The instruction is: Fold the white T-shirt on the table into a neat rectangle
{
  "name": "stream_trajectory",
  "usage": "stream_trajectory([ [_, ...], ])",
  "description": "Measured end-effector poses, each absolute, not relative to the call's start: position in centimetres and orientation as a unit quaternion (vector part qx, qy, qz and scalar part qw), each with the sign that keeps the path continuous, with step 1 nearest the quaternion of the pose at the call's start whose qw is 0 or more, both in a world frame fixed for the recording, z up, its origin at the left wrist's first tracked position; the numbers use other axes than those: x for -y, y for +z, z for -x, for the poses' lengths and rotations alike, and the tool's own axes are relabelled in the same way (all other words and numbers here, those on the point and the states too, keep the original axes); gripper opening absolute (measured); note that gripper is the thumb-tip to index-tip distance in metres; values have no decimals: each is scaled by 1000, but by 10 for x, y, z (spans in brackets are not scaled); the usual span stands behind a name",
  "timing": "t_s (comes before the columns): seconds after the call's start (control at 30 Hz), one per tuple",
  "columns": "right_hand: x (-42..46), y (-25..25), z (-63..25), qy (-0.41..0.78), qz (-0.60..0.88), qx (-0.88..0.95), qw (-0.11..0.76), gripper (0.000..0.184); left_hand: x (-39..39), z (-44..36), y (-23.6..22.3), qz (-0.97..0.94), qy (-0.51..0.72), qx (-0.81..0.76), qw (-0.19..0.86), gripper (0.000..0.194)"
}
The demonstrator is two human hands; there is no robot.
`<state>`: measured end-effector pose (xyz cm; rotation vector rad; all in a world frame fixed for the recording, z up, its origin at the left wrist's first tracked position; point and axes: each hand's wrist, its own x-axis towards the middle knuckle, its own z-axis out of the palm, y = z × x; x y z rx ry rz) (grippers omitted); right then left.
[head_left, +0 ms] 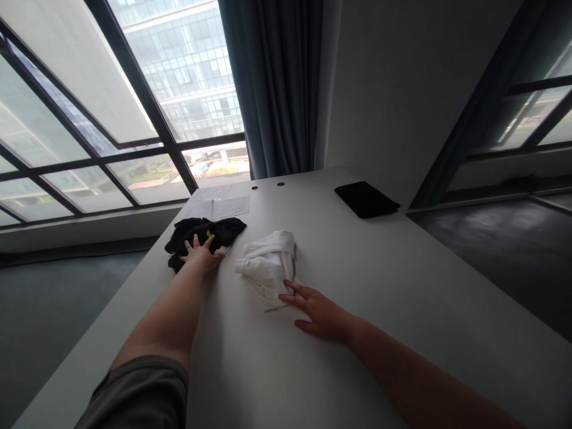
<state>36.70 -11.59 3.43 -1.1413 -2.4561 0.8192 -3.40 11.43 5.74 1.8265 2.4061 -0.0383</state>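
A crumpled black garment with a small yellow spot lies on the white table near its left edge. My left hand rests on that black garment with its fingers spread. Beside it, toward the middle, lies a bunched white garment. My right hand lies flat on the table with the fingers stretched out; its fingertips reach the near edge of the white garment. Neither hand grips anything.
Sheets of paper lie at the table's far left corner, by two round cable holes. A flat black object sits at the far right. Large windows and a dark curtain stand behind the table.
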Motion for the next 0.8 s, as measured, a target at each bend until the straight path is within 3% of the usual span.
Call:
stream_trajectory([
  [0.27, 113, 30, -368, 289, 395, 856, 168, 79, -118, 57, 40, -579, 69, -812, 21, 76],
  [0.53, 114, 30, -368, 281, 394, 859, 166, 82, -73, 83, 33, -560, 93, -823, -15, 70],
  [0.8, 112, 25, -366, 278, 391, 858, 183, 80, -7, 46, 15, -607, 189, -766, -96, 64],
])
